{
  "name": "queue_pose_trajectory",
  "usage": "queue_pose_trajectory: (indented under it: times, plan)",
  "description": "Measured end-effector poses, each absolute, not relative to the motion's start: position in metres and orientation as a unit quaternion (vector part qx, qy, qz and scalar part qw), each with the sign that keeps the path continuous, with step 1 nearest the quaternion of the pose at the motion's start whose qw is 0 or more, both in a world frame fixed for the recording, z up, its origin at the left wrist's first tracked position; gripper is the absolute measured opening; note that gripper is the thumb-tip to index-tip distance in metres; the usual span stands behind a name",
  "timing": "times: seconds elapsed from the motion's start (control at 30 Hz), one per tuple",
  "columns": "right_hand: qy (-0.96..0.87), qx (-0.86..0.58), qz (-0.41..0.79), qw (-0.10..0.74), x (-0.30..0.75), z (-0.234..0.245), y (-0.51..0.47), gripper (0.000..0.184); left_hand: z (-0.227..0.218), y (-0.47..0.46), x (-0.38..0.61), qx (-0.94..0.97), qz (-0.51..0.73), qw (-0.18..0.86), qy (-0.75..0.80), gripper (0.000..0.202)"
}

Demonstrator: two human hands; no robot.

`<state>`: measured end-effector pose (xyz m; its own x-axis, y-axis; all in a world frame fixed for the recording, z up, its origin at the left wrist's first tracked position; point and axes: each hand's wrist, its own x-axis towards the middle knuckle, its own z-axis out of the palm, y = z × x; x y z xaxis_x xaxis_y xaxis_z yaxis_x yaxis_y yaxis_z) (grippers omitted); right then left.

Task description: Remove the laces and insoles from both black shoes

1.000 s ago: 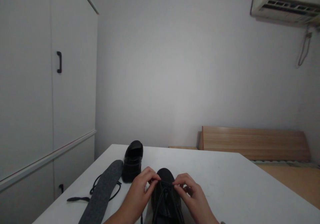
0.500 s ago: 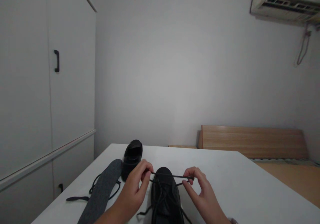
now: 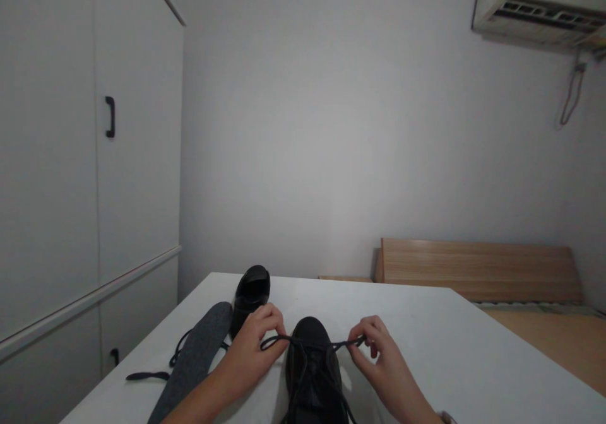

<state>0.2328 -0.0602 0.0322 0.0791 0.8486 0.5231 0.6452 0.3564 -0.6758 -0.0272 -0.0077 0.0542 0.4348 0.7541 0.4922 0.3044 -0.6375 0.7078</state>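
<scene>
A black lace-up shoe (image 3: 310, 386) lies on the white table right in front of me, its toe pointing away. Across its front runs a dark shoelace (image 3: 310, 344), drawn out to both sides. On the left of the shoe, my left hand (image 3: 258, 348) pinches a loop of the lace between thumb and fingers. To the right, my right hand (image 3: 379, 351) pinches the lace's other side with its fingertips. Further loose lace trails down over the shoe's tongue, partly lost against the black upper.
Left of my hands lies a grey insole (image 3: 196, 361), with a dark cord (image 3: 146, 376) partly under it. Behind stands a second black shoe (image 3: 253, 288). The white table (image 3: 426, 335) ends near the wall; a wooden headboard (image 3: 473, 266) stands beyond on the right.
The lace stretched straight above the toe has come down against the shoe. A lace loop now shows at my left hand, and both hands stay about where they were.
</scene>
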Motion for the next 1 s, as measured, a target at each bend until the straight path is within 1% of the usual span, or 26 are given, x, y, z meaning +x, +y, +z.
queue_pose_trajectory:
  times: [0.13,0.27,0.33,0.37,0.43,0.57,0.63,0.7,0.77,0.83,0.93,1.0]
  plan:
    - [-0.61,-0.535,0.069,0.58,0.244,0.033,-0.058,0.007,0.057,-0.002,-0.033,0.732,0.491,0.367,0.299,0.017]
    - [-0.521,-0.477,0.106,0.7,0.249,0.038,-0.06,0.017,0.053,0.006,-0.04,0.619,0.558,0.486,0.262,0.02]
    - [-0.479,-0.442,0.129,0.747,0.249,0.043,-0.062,0.022,0.053,0.009,-0.044,0.572,0.598,0.506,0.244,0.022]
    - [-0.459,-0.425,0.134,0.769,0.248,0.047,-0.064,0.024,0.054,0.009,-0.047,0.559,0.619,0.495,0.243,0.024]
    - [-0.42,-0.393,0.13,0.808,0.245,0.055,-0.067,0.027,0.059,0.009,-0.052,0.548,0.666,0.439,0.253,0.027]
    - [-0.376,-0.339,0.082,0.859,0.237,0.076,-0.073,0.03,0.072,0.0,-0.063,0.539,0.744,0.247,0.31,0.024]
    - [-0.382,-0.331,0.066,0.86,0.229,0.088,-0.074,0.03,0.077,-0.005,-0.067,0.532,0.761,0.161,0.336,0.021]
    - [-0.415,-0.342,0.086,0.839,0.214,0.1,-0.075,0.027,0.081,-0.007,-0.069,0.523,0.77,0.107,0.35,0.019]
    - [-0.471,-0.355,0.151,0.793,0.193,0.112,-0.075,0.026,0.084,-0.008,-0.07,0.51,0.775,0.078,0.364,0.017]
    - [-0.52,-0.349,0.254,0.737,0.165,0.122,-0.073,0.028,0.087,-0.008,-0.072,0.499,0.776,0.068,0.379,0.015]
    - [-0.546,-0.312,0.404,0.665,0.118,0.131,-0.067,0.028,0.091,-0.008,-0.074,0.49,0.777,0.065,0.389,0.015]
    - [-0.584,-0.3,0.416,0.629,0.093,0.133,-0.061,0.023,0.093,-0.007,-0.077,0.482,0.781,0.059,0.393,0.016]
